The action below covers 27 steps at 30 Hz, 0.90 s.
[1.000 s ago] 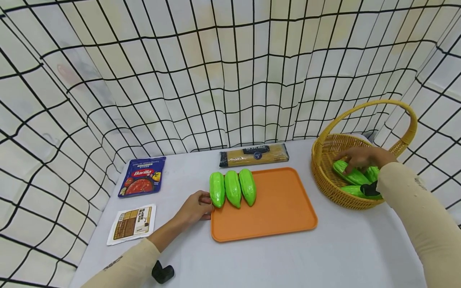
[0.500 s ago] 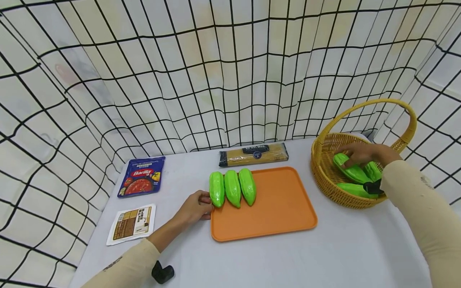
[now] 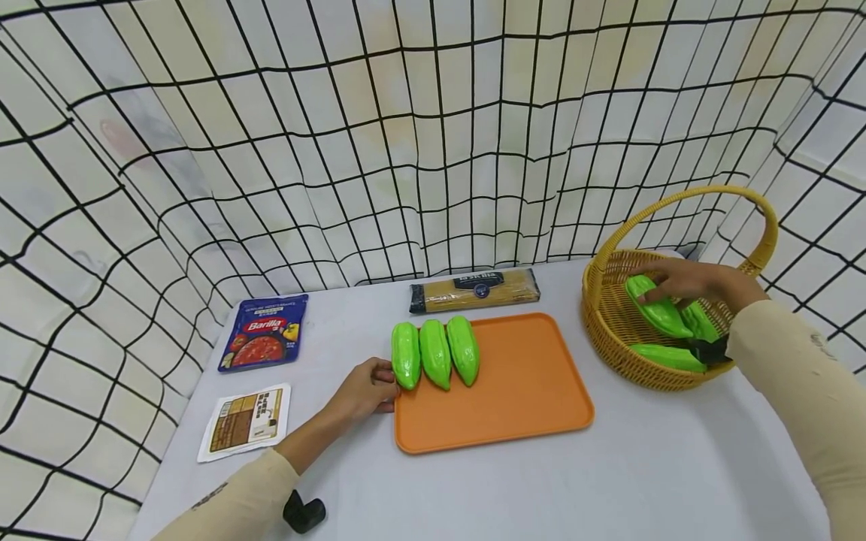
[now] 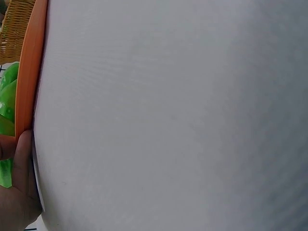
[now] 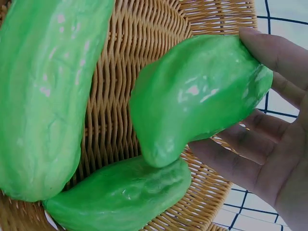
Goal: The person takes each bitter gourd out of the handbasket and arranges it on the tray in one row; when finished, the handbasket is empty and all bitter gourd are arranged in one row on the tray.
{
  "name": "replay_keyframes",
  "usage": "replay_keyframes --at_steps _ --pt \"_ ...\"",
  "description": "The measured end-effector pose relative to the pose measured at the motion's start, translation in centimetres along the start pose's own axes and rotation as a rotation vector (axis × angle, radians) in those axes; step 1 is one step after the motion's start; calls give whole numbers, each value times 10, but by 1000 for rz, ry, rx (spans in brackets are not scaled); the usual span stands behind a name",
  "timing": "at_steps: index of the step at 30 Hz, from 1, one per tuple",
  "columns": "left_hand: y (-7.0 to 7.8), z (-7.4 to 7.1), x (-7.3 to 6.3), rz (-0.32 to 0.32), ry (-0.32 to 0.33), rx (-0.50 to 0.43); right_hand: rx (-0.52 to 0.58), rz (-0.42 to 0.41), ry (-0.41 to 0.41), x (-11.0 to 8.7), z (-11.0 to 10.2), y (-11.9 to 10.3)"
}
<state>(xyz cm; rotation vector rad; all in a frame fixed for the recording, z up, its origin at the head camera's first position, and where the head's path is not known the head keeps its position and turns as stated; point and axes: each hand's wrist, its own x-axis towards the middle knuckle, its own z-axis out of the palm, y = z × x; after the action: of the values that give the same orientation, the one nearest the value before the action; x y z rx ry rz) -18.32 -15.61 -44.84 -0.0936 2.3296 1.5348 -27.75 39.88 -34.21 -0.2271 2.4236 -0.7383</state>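
My right hand [image 3: 683, 279] is inside the wicker basket [image 3: 595, 330], gripping a glossy green gourd-like vegetable [image 3: 659, 312] by one end. In the right wrist view, the thumb and fingers lie around the end of that gourd-like vegetable [image 5: 192, 91], tilted above another one [image 5: 125, 197]; a third, larger one [image 5: 45, 91] fills the left side. My left hand [image 3: 365, 391] pinches the left rim of the orange tray [image 3: 514, 398], with a finger under the edge in the left wrist view [image 4: 21, 168]. Three similar green vegetables [image 3: 436, 353] lie side by side at the tray's left.
Behind the tray lies a pack of spaghetti [image 3: 473, 291]. To the left are a blue Barilla pouch [image 3: 264, 332] and a white-and-brown packet [image 3: 245, 422]. The basket's tall handle [image 3: 697, 191] arches over the right hand. Black netting [image 3: 433, 150] surrounds the table's back and sides.
The right hand has risen slightly with the green gourd-like vegetable, which has shifted up within the basket. My left hand stays on the tray's rim.
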Motion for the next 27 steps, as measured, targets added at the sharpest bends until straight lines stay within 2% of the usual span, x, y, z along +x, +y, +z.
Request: replay_keyframes --at_steps 11,27 --pt "-1 0 1 5 1 -3 -61 -18 63 -12 2 -5" --pt "-1 1 1 10 -2 21 -42 -47 67 -22 4 -6"
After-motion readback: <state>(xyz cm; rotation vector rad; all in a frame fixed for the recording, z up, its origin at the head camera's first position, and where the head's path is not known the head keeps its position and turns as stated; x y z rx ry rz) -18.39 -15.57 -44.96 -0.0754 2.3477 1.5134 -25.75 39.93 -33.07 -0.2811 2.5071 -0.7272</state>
